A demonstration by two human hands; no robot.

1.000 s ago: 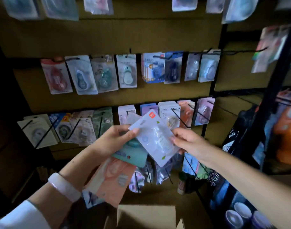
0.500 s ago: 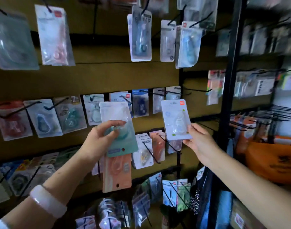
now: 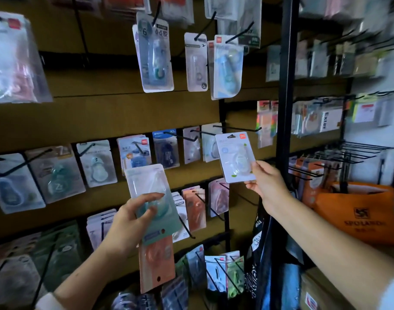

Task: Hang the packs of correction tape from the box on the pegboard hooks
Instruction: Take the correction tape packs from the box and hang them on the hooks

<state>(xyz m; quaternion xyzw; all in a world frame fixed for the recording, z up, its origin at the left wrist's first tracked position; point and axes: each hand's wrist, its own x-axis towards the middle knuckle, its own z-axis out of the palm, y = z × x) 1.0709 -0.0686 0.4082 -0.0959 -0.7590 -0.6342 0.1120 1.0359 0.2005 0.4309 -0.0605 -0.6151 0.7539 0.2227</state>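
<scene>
A white blister pack (image 3: 235,159) with a pale dispenser is pinched upright by the right hand (image 3: 266,184); overlapping teal and orange packs (image 3: 154,211) are gripped by the left hand (image 3: 129,222).

brown pegboard (image 3: 124,113), black hooks (image 3: 236,128), hanging correction tape packs (image 3: 157,57)

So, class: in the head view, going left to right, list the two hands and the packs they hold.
Left hand → teal pack with an orange pack below it → white pack → right hand.
</scene>
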